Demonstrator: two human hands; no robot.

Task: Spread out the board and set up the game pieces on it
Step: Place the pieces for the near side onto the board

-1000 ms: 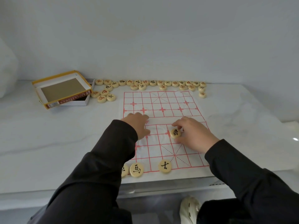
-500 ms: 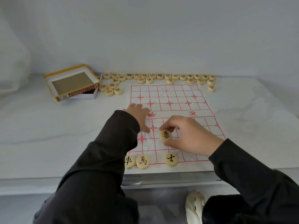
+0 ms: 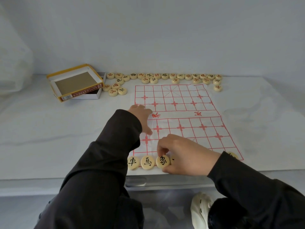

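A white paper board (image 3: pixel 184 113) with a red grid lies flat on the table. My left hand (image 3: pixel 142 116) rests palm-down on its left side, fingers spread. My right hand (image 3: pixel 183 154) pinches a round cream piece with a black character (image 3: pixel 162 162) at the board's near edge, third in a row beside two black-marked pieces (image 3: pixel 133 162) (image 3: pixel 147 162). A fourth piece (image 3: pixel 172 158) is mostly hidden under my right hand, and another piece (image 3: pixel 232 155) peeks out by my right sleeve. Several loose pieces (image 3: pixel 165 76) line the far edge of the table.
An open yellow-rimmed box lid (image 3: pixel 75 82) leans on its white tray (image 3: pixel 97 95) at the far left, with a few pieces (image 3: pixel 115 90) beside it. The table's front edge (image 3: pixel 165 176) runs just below the board. A white shoe (image 3: pixel 200 207) shows beneath.
My right hand carried the black-character piece from the middle of the board down to the near edge, beside the two pieces there. My left hand stayed on the board's left side.
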